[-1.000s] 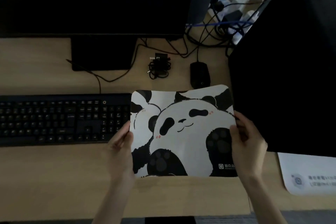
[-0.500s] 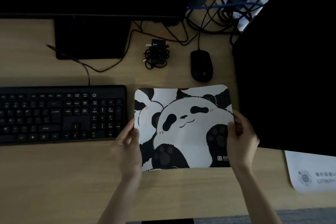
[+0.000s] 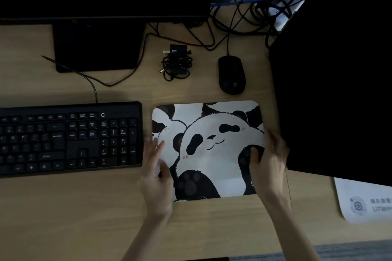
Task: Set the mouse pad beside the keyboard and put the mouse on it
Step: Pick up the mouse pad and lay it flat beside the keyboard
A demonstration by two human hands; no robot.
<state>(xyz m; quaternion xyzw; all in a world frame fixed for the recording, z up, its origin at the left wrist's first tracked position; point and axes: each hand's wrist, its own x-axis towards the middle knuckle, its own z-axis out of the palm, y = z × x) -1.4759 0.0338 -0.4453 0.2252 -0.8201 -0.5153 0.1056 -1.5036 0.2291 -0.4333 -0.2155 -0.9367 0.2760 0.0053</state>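
Note:
The panda-print mouse pad (image 3: pixel 212 154) lies flat on the wooden desk, just right of the black keyboard (image 3: pixel 70 137), with a narrow gap between them. My left hand (image 3: pixel 156 174) hovers over the pad's left edge, fingers spread and slightly blurred, holding nothing. My right hand (image 3: pixel 269 163) is at the pad's right edge, its fingers curled onto the black paw print. The black wired mouse (image 3: pixel 231 74) sits on the bare desk just beyond the pad's far right corner, untouched.
A coiled black cable bundle (image 3: pixel 176 63) lies left of the mouse. The monitor stand (image 3: pixel 95 46) is behind the keyboard. A large dark object (image 3: pixel 339 91) borders the pad on the right. A white printed sheet (image 3: pixel 364 201) lies at the near right. Tangled cables (image 3: pixel 254 17) run behind.
The pad has come down flat beside the keyboard, no longer overlapping it. My left hand has let go of the left edge and spread its fingers. The view has shifted.

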